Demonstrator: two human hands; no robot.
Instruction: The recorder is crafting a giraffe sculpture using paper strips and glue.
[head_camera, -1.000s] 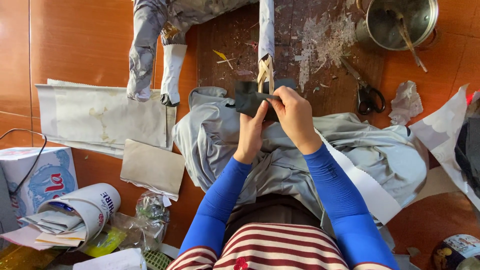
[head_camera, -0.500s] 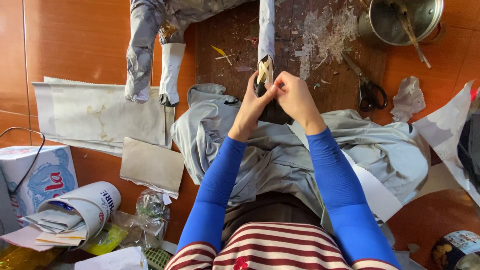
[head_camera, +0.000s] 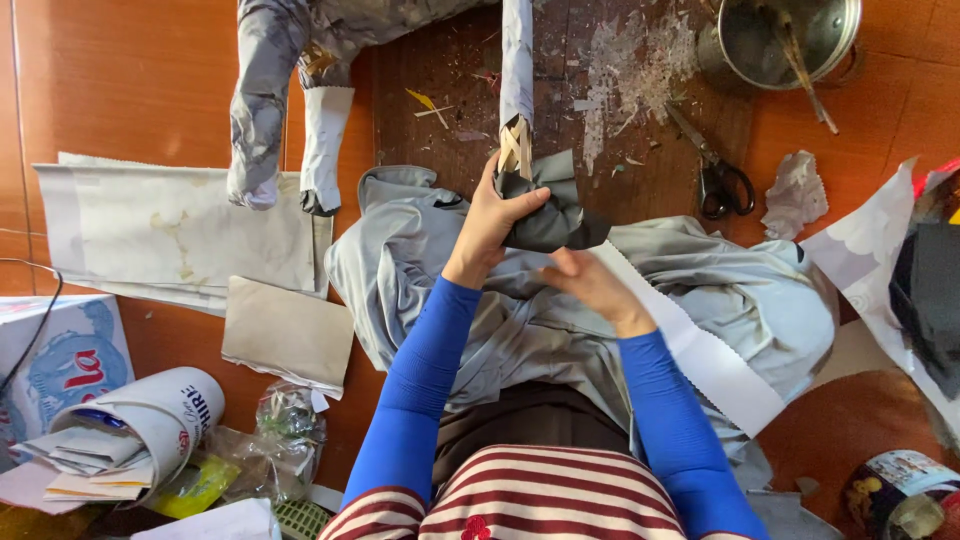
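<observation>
Dark grey paper, crumpled into a wad (head_camera: 548, 215), is pinned against the frayed tan end of a long grey papier-mâché limb (head_camera: 517, 70) — that's the left hand (head_camera: 500, 215), clenched round both where they meet, so the wad stays pressed to the tip. The right hand (head_camera: 585, 282) hovers just below, fingers loosely curled and a bit blurred; I cannot tell whether it grips anything, though it sits right by the wad's lower edge and a white strip of paper with a zigzag edge (head_camera: 700, 345). All this happens over a pale grey cloth (head_camera: 420, 260) bunched across the lap — likely there to catch mess. Up on the wooden floor (head_camera: 130, 90), black-handled scissors (head_camera: 720, 180) and a metal pot with a stick in it (head_camera: 790, 40) lie near. 2 more grey limbs (head_camera: 262, 100) hang at the left, above flat sheets of off-white paper (head_camera: 170, 235).
</observation>
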